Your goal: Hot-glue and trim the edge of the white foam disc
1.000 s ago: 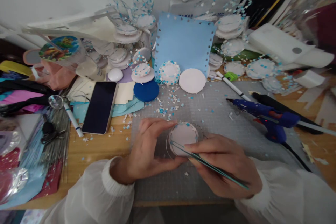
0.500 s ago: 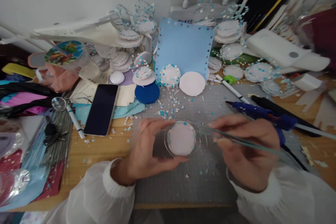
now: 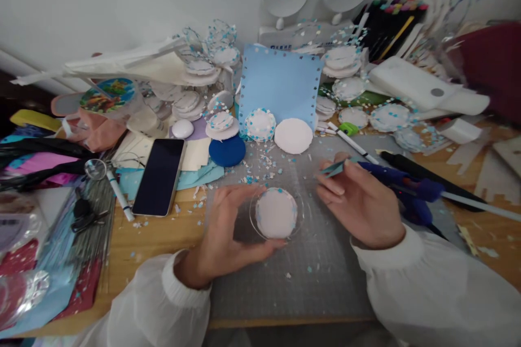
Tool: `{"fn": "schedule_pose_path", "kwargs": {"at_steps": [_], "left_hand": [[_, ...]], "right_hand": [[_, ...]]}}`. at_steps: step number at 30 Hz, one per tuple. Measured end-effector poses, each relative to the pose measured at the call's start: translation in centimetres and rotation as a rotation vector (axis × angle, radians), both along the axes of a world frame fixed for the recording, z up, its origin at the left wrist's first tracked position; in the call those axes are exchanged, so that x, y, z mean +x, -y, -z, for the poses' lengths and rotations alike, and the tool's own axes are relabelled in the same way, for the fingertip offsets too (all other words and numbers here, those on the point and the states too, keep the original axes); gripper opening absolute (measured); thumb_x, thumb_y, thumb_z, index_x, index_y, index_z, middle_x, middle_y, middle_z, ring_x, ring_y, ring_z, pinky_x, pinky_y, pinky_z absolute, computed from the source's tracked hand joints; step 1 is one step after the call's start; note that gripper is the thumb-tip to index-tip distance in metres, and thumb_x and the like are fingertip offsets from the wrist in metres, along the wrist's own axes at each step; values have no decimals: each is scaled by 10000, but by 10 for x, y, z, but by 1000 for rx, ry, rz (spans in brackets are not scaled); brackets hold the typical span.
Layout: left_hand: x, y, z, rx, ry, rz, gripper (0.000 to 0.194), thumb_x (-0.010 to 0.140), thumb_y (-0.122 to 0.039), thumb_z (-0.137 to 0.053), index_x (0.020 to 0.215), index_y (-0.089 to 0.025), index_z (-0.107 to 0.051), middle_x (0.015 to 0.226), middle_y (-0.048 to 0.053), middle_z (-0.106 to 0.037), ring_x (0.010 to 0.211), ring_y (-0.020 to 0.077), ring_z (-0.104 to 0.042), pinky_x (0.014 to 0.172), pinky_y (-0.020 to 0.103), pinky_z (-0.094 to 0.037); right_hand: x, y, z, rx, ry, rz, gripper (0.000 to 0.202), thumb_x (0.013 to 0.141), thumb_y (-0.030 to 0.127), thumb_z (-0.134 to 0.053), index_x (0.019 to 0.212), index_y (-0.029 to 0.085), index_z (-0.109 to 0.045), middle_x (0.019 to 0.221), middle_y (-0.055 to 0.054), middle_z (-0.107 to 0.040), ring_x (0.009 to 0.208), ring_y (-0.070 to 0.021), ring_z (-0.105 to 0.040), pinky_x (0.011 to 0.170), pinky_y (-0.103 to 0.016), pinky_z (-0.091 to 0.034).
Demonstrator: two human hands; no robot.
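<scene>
My left hand (image 3: 232,227) curves round a clear round dish (image 3: 253,223), gripping its rim between thumb and fingers. Inside the dish, or behind it, shows a white paper disc (image 3: 277,214) with small blue bits along its edge; I cannot tell which. To the right, my right hand (image 3: 362,200) is raised over the mat with its fingers closed on slim teal tweezers (image 3: 334,169). Part of the tweezers is hidden by the fingers. Small blue and white confetti pieces (image 3: 258,173) are scattered on the grey cutting mat (image 3: 293,293) beyond the dish.
Behind the mat, a blue card (image 3: 280,81) stands with decorated white discs (image 3: 260,124) before it. A blue glue gun (image 3: 407,181) lies right, beside a white pen (image 3: 353,143). Left are a phone (image 3: 158,178), a dark blue disc (image 3: 227,150) and keys (image 3: 83,209).
My right hand has drawn back and up, turning the tweezers away from the dish. My left hand keeps its grip on the dish. The view has tilted slightly upward.
</scene>
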State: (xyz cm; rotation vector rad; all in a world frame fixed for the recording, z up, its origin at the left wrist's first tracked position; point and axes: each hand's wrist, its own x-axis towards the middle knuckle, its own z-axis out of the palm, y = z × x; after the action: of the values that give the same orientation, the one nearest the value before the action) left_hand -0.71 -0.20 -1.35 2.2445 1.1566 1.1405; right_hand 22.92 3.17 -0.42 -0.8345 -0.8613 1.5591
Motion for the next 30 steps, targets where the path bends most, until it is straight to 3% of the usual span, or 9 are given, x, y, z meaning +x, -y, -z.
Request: {"fn": "schedule_pose_path", "kwargs": {"at_steps": [4,8,11,14,18,26,30], "left_hand": [[0,0,-1,-9,-47,30,793,630,-462,-799,1285,-214,-427,1100,120,-648,994,293,-618,855,460,-470],[-1,0,-2,-7,-58,36,739,634,-475,-797,1240,-212,-465,1096,120,-641,978,282,-611,843,454,-473],[-1,-1,-2,8,-45,42,721,639,-480,-794,1227,-217,-469,1078,112,-648,959,275,-618,828,454,-475],[0,-1,-1,40,-40,64,709,641,-457,-802,1224,-224,-474,1072,107,-661,952,273,-624,815,449,-483],[0,-2,0,43,-45,70,714,646,-442,-808,1233,-213,-472,1099,114,-665,976,271,-622,835,448,-482],[0,0,-1,0,-48,58,716,649,-448,-806,1235,-207,-472,1114,114,-658,988,273,-611,849,446,-472],[-1,1,1,-23,-56,67,744,643,-456,-807,1247,-209,-452,1125,110,-645,1005,273,-590,866,447,-456]], "right_hand": [[-1,0,3,21,35,26,29,840,319,-595,818,302,-603,807,53,-652,458,-89,-382,385,-244,-308],[-5,1,5,29,73,152,125,768,274,-697,753,258,-573,794,53,-671,455,-72,-432,373,-223,-311],[-9,2,7,130,230,313,176,736,217,-736,731,232,-560,833,27,-699,467,-71,-477,386,-223,-351],[-14,4,9,294,444,423,165,729,178,-744,747,226,-587,852,-11,-707,652,-130,-623,513,-258,-480],[-16,6,11,408,607,443,160,739,171,-737,781,234,-596,857,-28,-696,842,-186,-672,671,-321,-543],[-13,-1,15,474,767,610,174,739,154,-722,799,219,-573,858,-38,-688,867,-197,-678,622,-298,-536],[-12,-2,19,525,819,567,161,743,158,-714,778,219,-569,870,-38,-701,850,-204,-684,665,-328,-544]]}}
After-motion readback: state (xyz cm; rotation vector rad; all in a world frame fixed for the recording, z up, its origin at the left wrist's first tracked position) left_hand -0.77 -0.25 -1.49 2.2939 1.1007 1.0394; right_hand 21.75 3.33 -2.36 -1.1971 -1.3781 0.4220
